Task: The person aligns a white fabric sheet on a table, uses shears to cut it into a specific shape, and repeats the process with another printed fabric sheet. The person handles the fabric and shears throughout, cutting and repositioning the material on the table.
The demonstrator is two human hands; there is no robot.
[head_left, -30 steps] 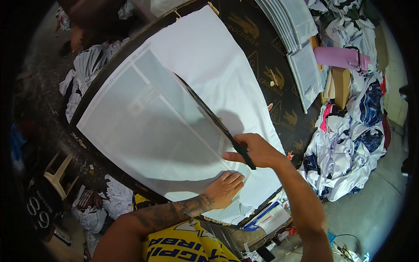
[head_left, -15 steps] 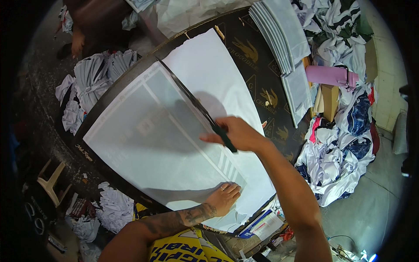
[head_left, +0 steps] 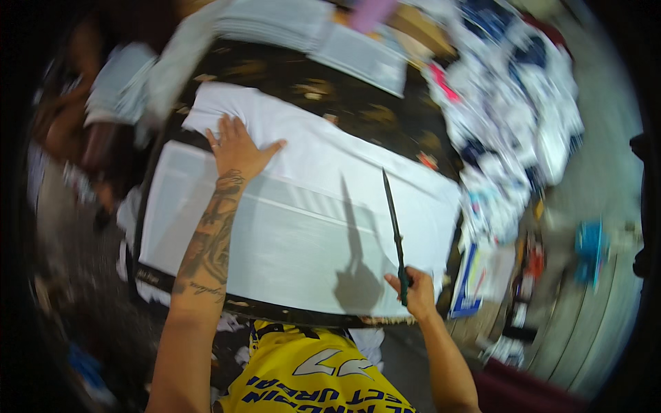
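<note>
My left hand (head_left: 241,146) lies with spread fingers on a white fabric piece (head_left: 330,153) near the far left of the table. My right hand (head_left: 421,294) grips the dark handles of long shears (head_left: 394,217) at the near right. Their blades look closed and point away from me, raised over the cloth, with a shadow cast to their left. A pale grey printed panel (head_left: 296,237) with white bands and stripes covers the near part of the table. The white fabric runs along the panel's far side, wrinkled by my left hand.
Dark table (head_left: 234,62) beneath. Folded pale fabric stack (head_left: 275,26), flat pale bundle (head_left: 361,58) and pink bottle (head_left: 372,12) at the far side. White and navy cloth heap (head_left: 502,117) to the right; blue-and-white package (head_left: 471,286) by the near right corner. Another person (head_left: 72,131), blurred, far left.
The view has turned, blurring the surroundings. My left hand has gone from the panel's near edge to the far left cloth. The shears have come away from the panel's far edge toward the right.
</note>
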